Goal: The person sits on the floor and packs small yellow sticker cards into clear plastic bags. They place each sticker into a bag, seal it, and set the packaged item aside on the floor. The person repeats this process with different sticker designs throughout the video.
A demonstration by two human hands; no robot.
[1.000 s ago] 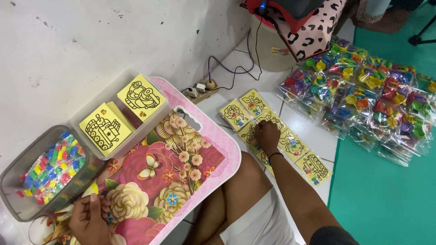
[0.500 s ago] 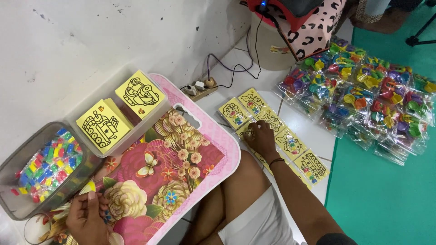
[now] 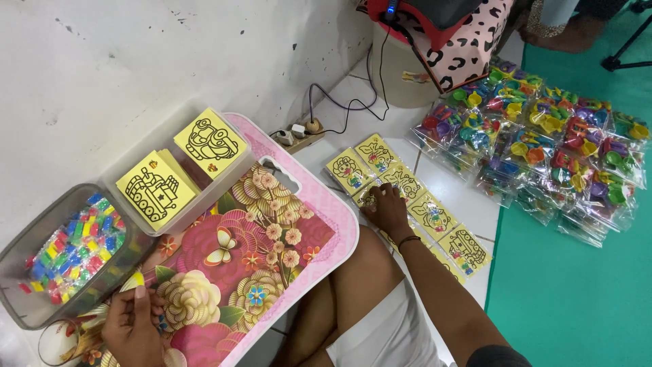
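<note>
1. While the camera looks down at a person seated on the floor, the far left shows a clear tub [image 3: 27, 299] filled with small bright packets [image 3: 68, 248] in red, blue, green and yellow.
2. The left hand [image 3: 132, 326] rests on the near left corner of a pink floral tray [image 3: 258, 251], just beside that tub. Its fingers curl downward, and something small and yellow shows at the fingertips, but I cannot tell whether the hand grips it. Compared with a second ago, this hand sits in much the same spot.
3. At the tray's far edge stands a second clear tub [image 3: 224, 180], holding two upright stacks of yellow cards with line drawings of vehicles [image 3: 157, 189].
4. Behind the tray, by the wall, lies a power strip [image 3: 299, 134] with a dark cable running off to the right.
5. The right hand [image 3: 387, 211] lies palm down on a row of yellow picture cards [image 3: 431, 216] spread on the white tiles, right of the tray. A second ago it rested on cards slightly farther along the row; now it has drawn nearer to the tray's edge, fingers bent onto a card beneath it. That suggests one card is being picked out of the row, though no card is lifted yet.
6. At the far right, a heap of clear bags of colourful plastic bits [image 3: 543, 143] lies partly on tile, partly on a green mat [image 3: 577, 299], well apart from both hands.
</note>
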